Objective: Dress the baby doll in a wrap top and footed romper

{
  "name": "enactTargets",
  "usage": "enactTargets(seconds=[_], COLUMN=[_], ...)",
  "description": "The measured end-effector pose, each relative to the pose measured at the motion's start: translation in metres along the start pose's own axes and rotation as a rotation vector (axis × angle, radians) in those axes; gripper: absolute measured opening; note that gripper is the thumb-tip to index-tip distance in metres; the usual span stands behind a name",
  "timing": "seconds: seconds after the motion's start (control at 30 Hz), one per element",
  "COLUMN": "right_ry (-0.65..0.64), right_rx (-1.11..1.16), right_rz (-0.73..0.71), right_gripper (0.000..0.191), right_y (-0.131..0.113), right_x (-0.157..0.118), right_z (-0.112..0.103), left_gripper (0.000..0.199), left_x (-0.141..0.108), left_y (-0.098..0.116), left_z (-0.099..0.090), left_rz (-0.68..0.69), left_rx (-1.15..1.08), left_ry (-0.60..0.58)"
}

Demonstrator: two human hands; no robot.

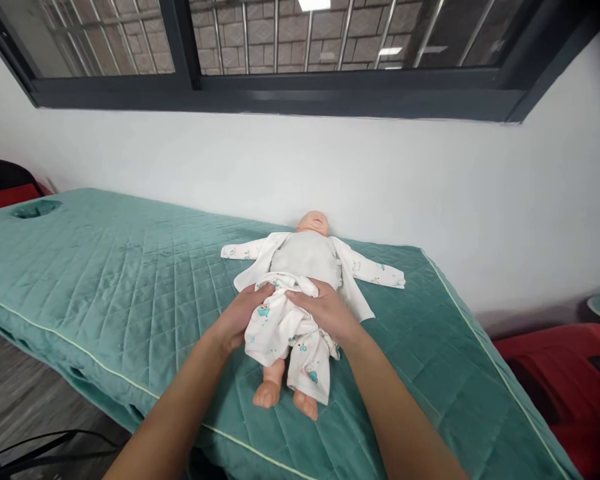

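Printed white trousers (265,327): lying bunched over the lower body of a baby doll (305,255), directly between two bare hands, touching both.

Bearing: running lengthwise along the doll's long axis, from the near bed edge toward the white wall (430,180); placing waistband farther off, leg ends nearer. Resting rightward of the left hand, leftward of the right; favouring neither for nearness.

Left hand (244,310): curling partly closed, pinching the side of the waistband under the thumb; hiding most fingers, leaving tightness of hold impossible to tell.

Right hand (330,312): likewise curling partly closed, pressing gathered waistband folds under the thumb; hiding the fingertips beneath.

Doll: lying face up, pointing head (314,222) toward the wall and feet (267,395) toward the near edge.

Containers, soft:
– Trousers: enclosing the upper parts of both doll legs, leaving both feet protruding.
– White jacket (355,297): lying open around and beneath the torso, stretching both sleeves outward; concealing whether arms are filling them.

Support: green quilted bed cover (155,267), spreading beneath all; showing a round opening (37,209) at far left.

Surroundings: dark window frame (300,93), spanning above the wall.
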State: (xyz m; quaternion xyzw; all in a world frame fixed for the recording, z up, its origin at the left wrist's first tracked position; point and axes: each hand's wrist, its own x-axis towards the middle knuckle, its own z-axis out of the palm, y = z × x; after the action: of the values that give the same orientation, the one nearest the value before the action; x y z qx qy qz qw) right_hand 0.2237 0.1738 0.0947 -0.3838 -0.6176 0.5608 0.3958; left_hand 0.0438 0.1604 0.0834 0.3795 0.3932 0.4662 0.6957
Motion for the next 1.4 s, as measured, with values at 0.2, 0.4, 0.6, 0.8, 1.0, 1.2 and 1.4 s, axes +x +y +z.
enactTargets(seconds=[0.2, 0.4, 0.6, 0.8, 1.0, 1.2, 1.4], right_ry=[-0.001, -0.130, -0.202, -0.326, -0.350, -0.403, -0.409], right_rx=[-0.061, -0.262, -0.498, -0.676, -0.746, -0.733, -0.740], right_rz=[-0.027, -0.075, -0.041, -0.036, -0.053, -0.012, -0.028], right_gripper=[0.038, 0.033, 0.018, 0.009, 0.011, 0.017, 0.021], right_y=[0.002, 0.001, 0.005, 0.004, 0.007, 0.005, 0.006], right_x=[0.001, 0.001, 0.004, 0.003, 0.003, 0.003, 0.002], right_z=[-0.005, -0.006, -0.005, -0.004, -0.005, -0.006, -0.007], left_gripper=[0.050, 0.043, 0.036, 0.047, 0.048, 0.044, 0.042], left_x=[-0.022, -0.045, -0.084, -0.127, -0.128, -0.132, -0.132], left_y=[0.021, 0.005, -0.015, -0.036, -0.090, -0.105, -0.097], left_z=[0.008, 0.007, 0.022, 0.049, 0.040, 0.018, 0.009], left_rz=[-0.051, -0.066, -0.069, -0.084, -0.074, -0.007, -0.020], left_rx=[0.220, -0.072, -0.264, -0.440, -0.480, -0.367, -0.064], left_ry=[-0.218, -0.120, 0.047, 0.180, 0.418, 0.606, 0.588])
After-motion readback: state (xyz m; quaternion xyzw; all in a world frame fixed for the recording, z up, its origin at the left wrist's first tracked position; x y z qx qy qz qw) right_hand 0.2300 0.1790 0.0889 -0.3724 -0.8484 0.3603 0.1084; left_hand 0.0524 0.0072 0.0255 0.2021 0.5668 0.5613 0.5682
